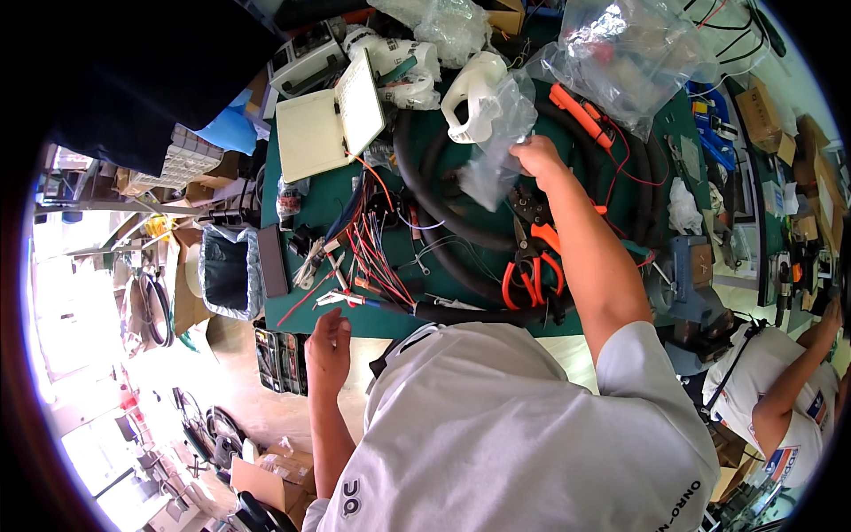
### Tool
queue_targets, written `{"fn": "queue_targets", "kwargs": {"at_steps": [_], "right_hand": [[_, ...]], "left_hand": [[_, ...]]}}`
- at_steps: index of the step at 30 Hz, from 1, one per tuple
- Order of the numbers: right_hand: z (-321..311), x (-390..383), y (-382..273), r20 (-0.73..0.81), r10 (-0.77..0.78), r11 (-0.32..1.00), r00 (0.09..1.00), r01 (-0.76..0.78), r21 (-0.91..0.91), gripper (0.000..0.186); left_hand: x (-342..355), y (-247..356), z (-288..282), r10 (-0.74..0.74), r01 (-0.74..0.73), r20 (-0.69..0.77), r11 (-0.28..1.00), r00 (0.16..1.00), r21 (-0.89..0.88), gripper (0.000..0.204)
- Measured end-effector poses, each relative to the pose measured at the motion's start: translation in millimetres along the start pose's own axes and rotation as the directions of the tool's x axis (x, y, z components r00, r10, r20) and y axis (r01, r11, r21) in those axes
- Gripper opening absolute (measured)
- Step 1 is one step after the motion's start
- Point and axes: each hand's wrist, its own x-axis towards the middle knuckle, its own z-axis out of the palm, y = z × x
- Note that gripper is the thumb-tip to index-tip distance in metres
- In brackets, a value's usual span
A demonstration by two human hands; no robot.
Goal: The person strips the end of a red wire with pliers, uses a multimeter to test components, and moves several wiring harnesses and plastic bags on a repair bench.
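My right hand [536, 155] reaches far over the green workbench [315, 191] and pinches a clear plastic bag [496, 133] that lies against a white moulded part [470, 102]. My left hand [328, 350] rests at the near edge of the bench, fingers loosely bent, with nothing in it. Just beyond it lies a bundle of red, blue and white wires [368, 253]. A thick black hose [443, 222] coils across the middle of the bench. Orange-handled pliers [532, 266] lie by my right forearm.
An open white hinged case [324, 124] sits at the back left. More clear bags [629, 53] pile at the back right. A bin with a plastic liner [226, 270] stands left of the bench. Another person in a white shirt [784, 399] works at the right.
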Motion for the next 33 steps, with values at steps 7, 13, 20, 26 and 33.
{"fn": "queue_targets", "kwargs": {"at_steps": [7, 13, 20, 26, 33], "right_hand": [[-18.3, 0.4, -35.6, 0.023, 0.020, 0.878, 1.000, -0.029, 0.478, 0.012], [-84.4, 7.2, -39.9, -0.458, -0.233, 0.970, 0.858, 0.238, -0.049, 0.031], [-73.5, -50.8, -56.4, -0.467, -0.667, 0.709, 0.581, 0.303, -0.637, 0.046], [-42.4, -99.4, -48.9, -0.309, -0.677, 0.704, 0.668, 0.465, -0.537, 0.032], [-28.5, -151.5, -28.8, -0.216, -0.599, 0.743, 0.771, 0.434, -0.510, 0.025]], "left_hand": [[-11.9, -17.1, 3.6, -0.071, 0.071, -0.012, 0.997, 0.997, 0.011, 0.030], [-12.2, -28.1, 10.6, -0.114, 0.114, 0.005, 0.993, 0.993, -0.001, 0.031], [-7.1, -38.1, 14.3, -0.098, 0.099, 0.029, 0.995, 0.995, -0.015, 0.030], [1.2, -37.6, 11.7, -0.100, 0.100, 0.038, 0.995, 0.994, -0.003, 0.030], [6.1, -43.2, 13.1, -0.062, 0.064, 0.044, 0.997, 0.997, -0.039, 0.029]]}}
